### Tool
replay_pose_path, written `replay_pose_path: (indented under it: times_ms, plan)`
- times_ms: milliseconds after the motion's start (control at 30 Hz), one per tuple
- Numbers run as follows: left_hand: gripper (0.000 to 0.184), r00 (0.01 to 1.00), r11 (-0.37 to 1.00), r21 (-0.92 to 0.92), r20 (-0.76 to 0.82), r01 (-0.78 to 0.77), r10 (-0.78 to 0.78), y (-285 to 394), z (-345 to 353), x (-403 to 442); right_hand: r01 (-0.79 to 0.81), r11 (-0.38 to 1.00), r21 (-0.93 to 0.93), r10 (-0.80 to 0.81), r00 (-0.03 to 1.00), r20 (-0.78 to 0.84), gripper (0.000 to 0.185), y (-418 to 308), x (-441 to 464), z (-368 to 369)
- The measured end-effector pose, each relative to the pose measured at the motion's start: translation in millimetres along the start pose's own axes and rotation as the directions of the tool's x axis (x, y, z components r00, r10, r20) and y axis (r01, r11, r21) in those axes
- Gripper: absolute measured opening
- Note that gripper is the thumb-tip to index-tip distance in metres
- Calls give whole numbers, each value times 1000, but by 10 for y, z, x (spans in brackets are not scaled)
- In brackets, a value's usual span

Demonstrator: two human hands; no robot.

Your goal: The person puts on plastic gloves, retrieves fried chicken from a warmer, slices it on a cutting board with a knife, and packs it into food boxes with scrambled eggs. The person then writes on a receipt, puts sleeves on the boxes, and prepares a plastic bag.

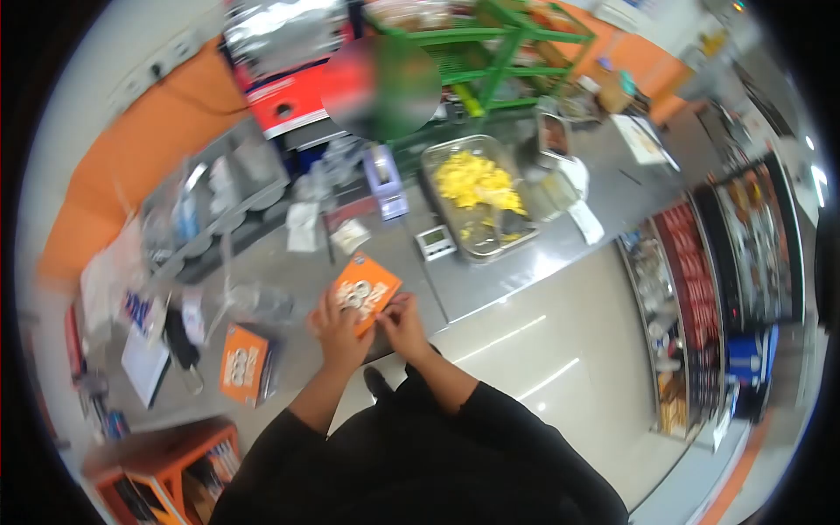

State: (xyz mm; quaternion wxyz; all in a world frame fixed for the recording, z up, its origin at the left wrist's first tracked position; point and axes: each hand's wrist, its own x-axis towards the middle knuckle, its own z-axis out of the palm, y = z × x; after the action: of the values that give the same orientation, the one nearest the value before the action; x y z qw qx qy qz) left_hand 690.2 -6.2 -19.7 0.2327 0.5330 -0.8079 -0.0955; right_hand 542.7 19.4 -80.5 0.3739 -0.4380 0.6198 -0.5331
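Between my two hands, close to the counter's front edge, is a flat orange printed packet (366, 289) with white and dark lettering. My left hand (337, 331) lies over its left side, fingers closed on it. My right hand (403, 325) pinches its lower right edge; the fingertips are partly hidden. To the left, a stack of similar orange packets (242, 363) rests on the counter, seemingly in clear wrap. A small white timer (435, 243) lies to the right of the held packet, and a purple tape dispenser (385, 179) stands beyond it.
A metal tray (479, 249) of yellow food sits on the steel counter (560, 262). Behind stand a green rack (503, 66) and a red box (284, 101). A grey organizer (214, 236) is at the left, an orange shelf unit (157, 459) below. Stocked shelves (691, 289) stand right.
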Motion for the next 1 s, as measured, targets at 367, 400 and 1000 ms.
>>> replay_pose_path:
  times_ms: [367, 400, 1000]
  plan:
    - [28, 998, 997, 61, 49, -44, 41, 32, -22, 21, -31, 950, -311, 99, 974, 204, 39, -190, 199, -286]
    - [28, 997, 996, 81, 69, -46, 40, 39, -31, 21, 22, 879, -476, 93, 971, 218, 36, -203, 219, -295]
    - [50, 896, 764, -489, -93, -421, 435, 2505, 1202, 760, -105, 482, -870, -420, 844, -334, 65, 647, 2931, -6926]
